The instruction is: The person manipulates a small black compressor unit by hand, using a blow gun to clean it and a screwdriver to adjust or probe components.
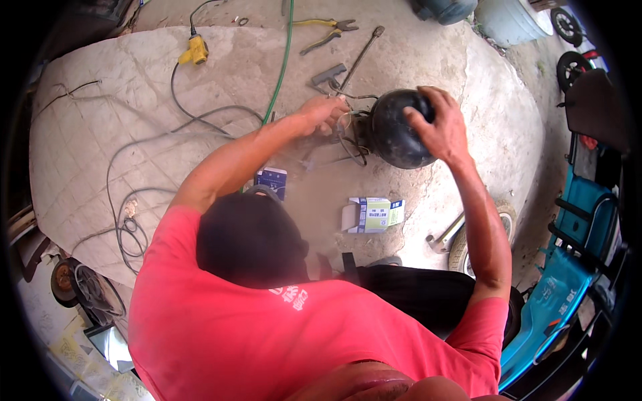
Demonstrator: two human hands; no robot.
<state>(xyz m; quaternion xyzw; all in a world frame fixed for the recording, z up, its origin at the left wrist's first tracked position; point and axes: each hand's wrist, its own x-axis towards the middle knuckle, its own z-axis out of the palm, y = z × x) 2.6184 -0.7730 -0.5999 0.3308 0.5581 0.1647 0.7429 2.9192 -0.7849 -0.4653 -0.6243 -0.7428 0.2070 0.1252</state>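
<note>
A black, round metal body (pixel 400 137) with thin bent pipes or wires on its left side rests on the concrete, looking like a compressor. My right hand (pixel 445 127) curves over its upper right, thumb on the near face and fingers round the far side. At its pipe end, my left hand (pixel 324 115) is closed, fingers drawn together; what they hold is too blurred to make out. Just beyond the left hand lie a grey tool head (pixel 328 75) and a long metal rod (pixel 362 59). Haze blurs the floor below my left hand.
Yellow-handled pliers (pixel 326 32), a green hose (pixel 282 60), a yellow plug or switch (pixel 194 50) and grey cable lie beyond. Near my knees are an open small box (pixel 373 214), a blue box (pixel 273 182) and a wheel (pixel 498 230). A blue vehicle (pixel 545 314) stands right; a white bucket (pixel 511 23) at far right.
</note>
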